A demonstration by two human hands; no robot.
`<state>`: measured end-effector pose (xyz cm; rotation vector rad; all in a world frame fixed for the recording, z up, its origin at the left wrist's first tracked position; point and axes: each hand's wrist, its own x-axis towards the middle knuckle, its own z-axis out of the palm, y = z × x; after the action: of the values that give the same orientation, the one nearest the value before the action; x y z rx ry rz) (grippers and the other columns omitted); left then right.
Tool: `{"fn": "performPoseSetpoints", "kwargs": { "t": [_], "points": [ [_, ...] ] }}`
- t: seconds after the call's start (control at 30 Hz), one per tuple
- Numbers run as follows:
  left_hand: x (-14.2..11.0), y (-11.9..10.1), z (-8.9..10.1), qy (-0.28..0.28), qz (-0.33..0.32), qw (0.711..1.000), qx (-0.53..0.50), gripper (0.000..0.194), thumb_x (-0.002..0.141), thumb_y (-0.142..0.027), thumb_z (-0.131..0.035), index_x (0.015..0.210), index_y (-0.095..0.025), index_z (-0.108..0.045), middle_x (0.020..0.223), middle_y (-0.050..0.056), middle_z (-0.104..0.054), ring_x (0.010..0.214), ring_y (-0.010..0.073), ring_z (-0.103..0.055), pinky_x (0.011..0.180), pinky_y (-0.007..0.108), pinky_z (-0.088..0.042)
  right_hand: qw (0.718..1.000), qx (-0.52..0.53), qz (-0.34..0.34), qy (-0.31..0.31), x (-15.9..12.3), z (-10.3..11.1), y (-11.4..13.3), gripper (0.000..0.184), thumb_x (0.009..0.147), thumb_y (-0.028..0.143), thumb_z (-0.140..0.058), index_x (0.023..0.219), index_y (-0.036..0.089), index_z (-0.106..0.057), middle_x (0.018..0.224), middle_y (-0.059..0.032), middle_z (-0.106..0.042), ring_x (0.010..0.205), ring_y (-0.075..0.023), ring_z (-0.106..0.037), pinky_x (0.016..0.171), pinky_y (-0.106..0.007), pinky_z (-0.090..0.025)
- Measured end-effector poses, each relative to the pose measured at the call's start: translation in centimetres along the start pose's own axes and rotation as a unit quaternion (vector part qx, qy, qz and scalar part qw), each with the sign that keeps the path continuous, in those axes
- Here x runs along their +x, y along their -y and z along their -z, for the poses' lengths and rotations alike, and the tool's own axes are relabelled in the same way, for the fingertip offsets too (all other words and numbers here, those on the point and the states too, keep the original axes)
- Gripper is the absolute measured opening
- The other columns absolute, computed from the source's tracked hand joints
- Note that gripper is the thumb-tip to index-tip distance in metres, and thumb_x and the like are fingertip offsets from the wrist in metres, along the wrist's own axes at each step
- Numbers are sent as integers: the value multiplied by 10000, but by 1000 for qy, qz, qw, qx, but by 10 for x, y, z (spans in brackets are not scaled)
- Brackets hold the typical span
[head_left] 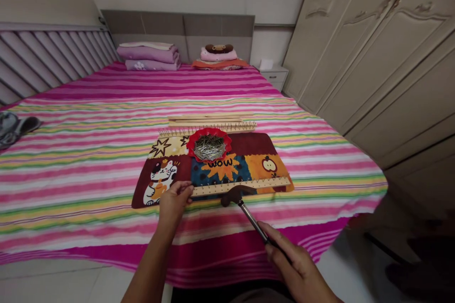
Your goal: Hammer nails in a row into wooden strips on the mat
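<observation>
My right hand (pixel 289 258) is wrapped round the handle of a claw hammer (pixel 254 222). The hammer's dark head hovers at the near edge of a pale wooden strip (pixel 209 190), which has a row of nails or holes along it. At the strip's left end, the fingers of my left hand (pixel 177 199) are closed on it; whether a nail is also pinched there cannot be made out. Under the strip lies a patterned mat (pixel 256 144) with a cat, an apple and the word WOW. A red scalloped bowl (pixel 189 146) full of loose nails (pixel 209 147) stands on the mat.
Beyond the bowl lie a wooden strip bristling with nails (pixel 245 126) and more bare strips (pixel 206 118). Everything rests on a striped bedspread (pixel 88 151). Folded bedding (pixel 149 57) is stacked by the headboard, and a dark grey item (pixel 16 128) sits far left.
</observation>
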<state>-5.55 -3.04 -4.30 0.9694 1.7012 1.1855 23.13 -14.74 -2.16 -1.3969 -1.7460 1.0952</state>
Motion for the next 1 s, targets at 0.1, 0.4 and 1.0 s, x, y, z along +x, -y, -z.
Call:
{"fn": "performPoseSetpoints", "kwargs": {
  "t": [0.1,0.4,1.0],
  "points": [
    [0,2,-1,-1,-11,1000,16,302,569,-414,-638,777,-196,-630,646,-32,-630,472,94,-527,480,240,-458,1000,0,11,0,1,-2,-2,429,924,357,-459,1336,245,-498,1237,-20,-647,1110,-170,-615,959,-268,-456],
    [-8,1,-5,-45,-131,972,189,173,673,-354,-575,753,-240,-678,795,6,-712,768,181,-635,739,286,-482,999,-19,43,2,15,-5,20,409,922,279,-452,1322,216,-510,1068,-34,-728,1013,-186,-666,908,-289,-510],
    [-9,12,-8,-53,-188,934,301,184,770,-330,-518,722,-214,-652,785,38,-677,760,182,-602,702,272,-429,976,-156,138,59,78,-30,57,527,882,105,-373,1399,209,-380,1014,-111,-686,900,-246,-660,780,-401,-551]
  ]
}}
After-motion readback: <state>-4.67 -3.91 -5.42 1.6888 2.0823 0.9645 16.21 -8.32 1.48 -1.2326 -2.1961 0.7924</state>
